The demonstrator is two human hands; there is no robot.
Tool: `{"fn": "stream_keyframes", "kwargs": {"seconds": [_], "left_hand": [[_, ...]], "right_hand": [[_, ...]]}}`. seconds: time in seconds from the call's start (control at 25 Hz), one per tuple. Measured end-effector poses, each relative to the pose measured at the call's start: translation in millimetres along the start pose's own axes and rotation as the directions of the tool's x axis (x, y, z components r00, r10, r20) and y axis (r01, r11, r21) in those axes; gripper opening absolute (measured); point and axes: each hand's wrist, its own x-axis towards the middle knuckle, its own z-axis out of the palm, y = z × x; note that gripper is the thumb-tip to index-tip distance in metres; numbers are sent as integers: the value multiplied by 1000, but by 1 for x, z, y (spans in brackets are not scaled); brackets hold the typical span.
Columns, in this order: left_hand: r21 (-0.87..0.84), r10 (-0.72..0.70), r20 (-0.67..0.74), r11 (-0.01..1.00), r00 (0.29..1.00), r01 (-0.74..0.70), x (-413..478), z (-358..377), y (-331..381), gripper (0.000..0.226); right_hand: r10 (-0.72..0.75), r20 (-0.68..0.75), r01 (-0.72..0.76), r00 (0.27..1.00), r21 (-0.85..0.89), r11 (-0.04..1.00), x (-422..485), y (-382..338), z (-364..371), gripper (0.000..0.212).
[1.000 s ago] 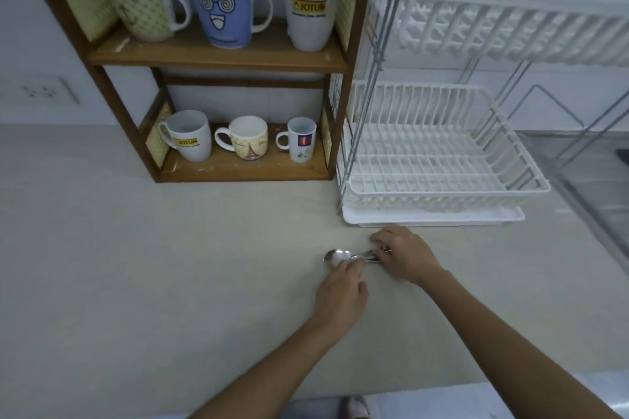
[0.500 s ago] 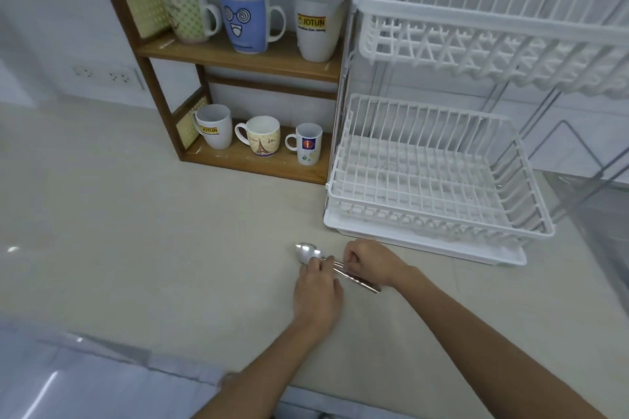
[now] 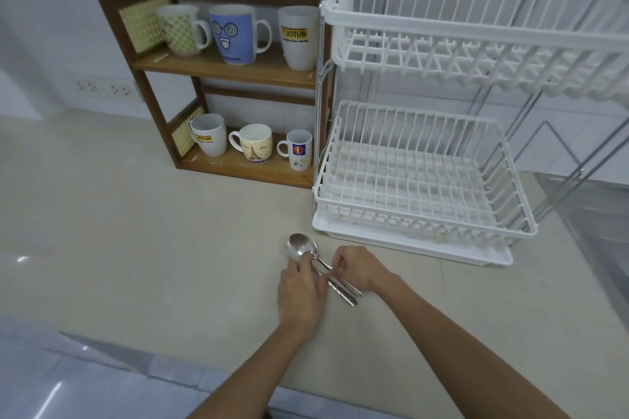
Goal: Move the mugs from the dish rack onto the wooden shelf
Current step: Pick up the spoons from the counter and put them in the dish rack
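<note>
The wooden shelf (image 3: 224,70) holds three mugs on top: a green-patterned mug (image 3: 180,30), a blue face mug (image 3: 233,33) and a white Jotun mug (image 3: 298,38). Its lower board carries a white Jotun mug (image 3: 208,135), a cream Eiffel-tower mug (image 3: 253,143) and a small white mug (image 3: 299,150). The white two-tier dish rack (image 3: 422,214) holds no mugs. On the counter in front of it, my left hand (image 3: 301,292) and my right hand (image 3: 359,267) both grip a bundle of metal spoons (image 3: 303,250).
A white drip tray (image 3: 476,253) lies under the rack. A steel sink (image 3: 599,214) sits at the far right. Wall sockets (image 3: 105,89) are left of the shelf. The beige counter (image 3: 136,231) ends at a front edge near my arms.
The view has swung left and down. The spoons have turned from lying level to pointing diagonally, bowls up-left, with both hands still on them.
</note>
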Motion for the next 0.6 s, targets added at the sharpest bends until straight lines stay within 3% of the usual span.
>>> {"fn": "stream_keyframes", "kwargs": {"seconds": [0.16, 0.48, 0.6], "left_hand": [[24, -75, -12, 997, 997, 75, 0, 3, 5, 37], [-131, -189, -78, 975, 979, 178, 11, -14, 0, 19], [-81, -195, -88, 979, 977, 188, 12, -20, -11, 17]], "right_hand": [[35, -38, -32, 999, 86, 996, -4, 10, 3, 6], [40, -47, -34, 998, 130, 991, -3, 16, 6, 6], [38, -40, -33, 998, 129, 991, -2, 17, 5, 8]]}}
